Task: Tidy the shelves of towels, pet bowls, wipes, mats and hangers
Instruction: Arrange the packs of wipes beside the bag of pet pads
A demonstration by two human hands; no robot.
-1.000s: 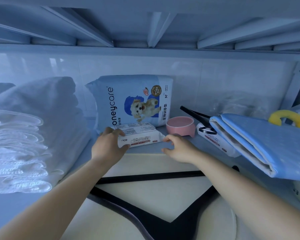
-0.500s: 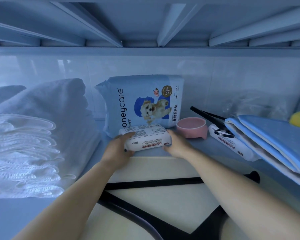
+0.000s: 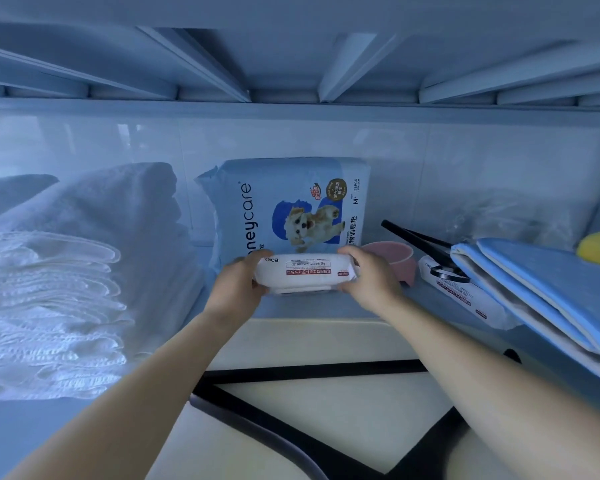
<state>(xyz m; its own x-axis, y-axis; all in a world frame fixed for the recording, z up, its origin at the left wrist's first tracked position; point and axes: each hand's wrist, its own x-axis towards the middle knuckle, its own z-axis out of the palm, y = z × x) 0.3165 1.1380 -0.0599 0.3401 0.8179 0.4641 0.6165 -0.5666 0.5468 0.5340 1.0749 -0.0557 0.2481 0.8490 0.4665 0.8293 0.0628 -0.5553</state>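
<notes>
The left hand (image 3: 238, 289) and right hand (image 3: 369, 278) each gripped one end of the soft white pack of wipes (image 3: 305, 271). Keeping it level, clear of the round pink bowl (image 3: 404, 258), seemed best.

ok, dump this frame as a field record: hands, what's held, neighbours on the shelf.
left hand: grips the left end of the wipes pack
right hand: grips its right end
pack pose: long side across, label towards camera; lifted or resting, cannot tell
behind: blue pet-pad bag, upright
right: pink bowl, then second wipes pack, folded blue mat
left: towel stack
front: cream mat with black hanger on it
</notes>
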